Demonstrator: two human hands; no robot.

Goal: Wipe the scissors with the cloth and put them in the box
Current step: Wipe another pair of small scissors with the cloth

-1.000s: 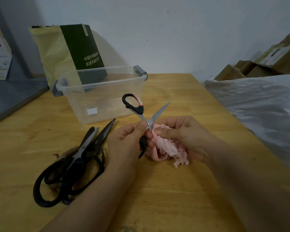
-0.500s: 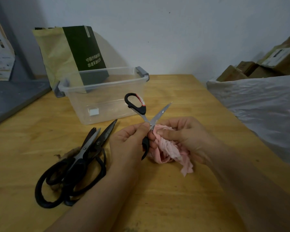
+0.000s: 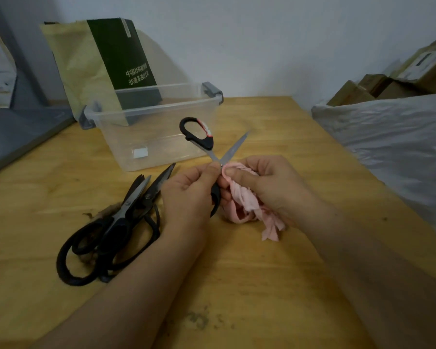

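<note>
Small black-handled scissors [image 3: 204,137] are held spread apart above the wooden table [image 3: 249,285]; one handle loop points up and one silver blade points up to the right. My left hand [image 3: 186,195] pinches them near the pivot, covering the lower handle. My right hand [image 3: 269,185] grips a bunched pink cloth [image 3: 247,205] against the lower part of the blade, at the pivot. A clear plastic box [image 3: 151,127] with grey latches stands open behind the hands. Two larger black scissors [image 3: 116,222] lie in a pile to the left.
A yellow and dark green paper bag [image 3: 98,64] leans behind the box. A grey board [image 3: 18,132] lies at the far left. On the right, a white plastic sheet [image 3: 393,147] covers a pile, with cardboard boxes [image 3: 393,81] behind it.
The hands, scissors and cloth have barely shifted in the view; the cloth stays pressed at the pivot while its loose end hangs a little lower.
</note>
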